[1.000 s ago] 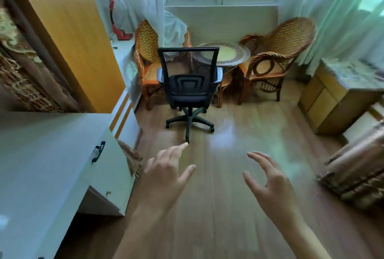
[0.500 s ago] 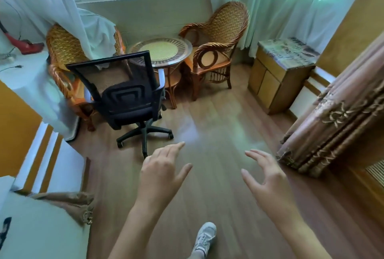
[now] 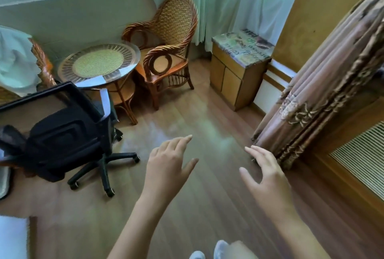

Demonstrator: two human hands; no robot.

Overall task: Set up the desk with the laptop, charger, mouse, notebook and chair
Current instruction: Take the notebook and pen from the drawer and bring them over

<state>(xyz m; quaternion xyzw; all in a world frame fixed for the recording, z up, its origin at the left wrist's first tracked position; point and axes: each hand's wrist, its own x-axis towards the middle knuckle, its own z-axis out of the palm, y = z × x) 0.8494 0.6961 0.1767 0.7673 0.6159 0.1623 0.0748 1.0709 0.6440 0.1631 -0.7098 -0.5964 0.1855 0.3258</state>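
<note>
Both hands hang empty over the wood floor at lower centre, left hand (image 3: 166,161) and right hand (image 3: 265,170) with fingers loosely spread. At left stands the black mesh office chair (image 3: 60,134) on casters. It should roll easily; the stiff top edge of its backrest looks the best hold.

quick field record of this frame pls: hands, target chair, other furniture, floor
left hand: empty, fingers spread, held over the floor
right hand: empty, fingers spread, no grip on anything
target chair: black mesh swivel office chair on castors, left of both hands, untouched
other furniture: round glass-topped wicker table; brown rattan armchair; small yellow wooden cabinet
floor: wooden laminate floor; white shoes at bottom edge
</note>
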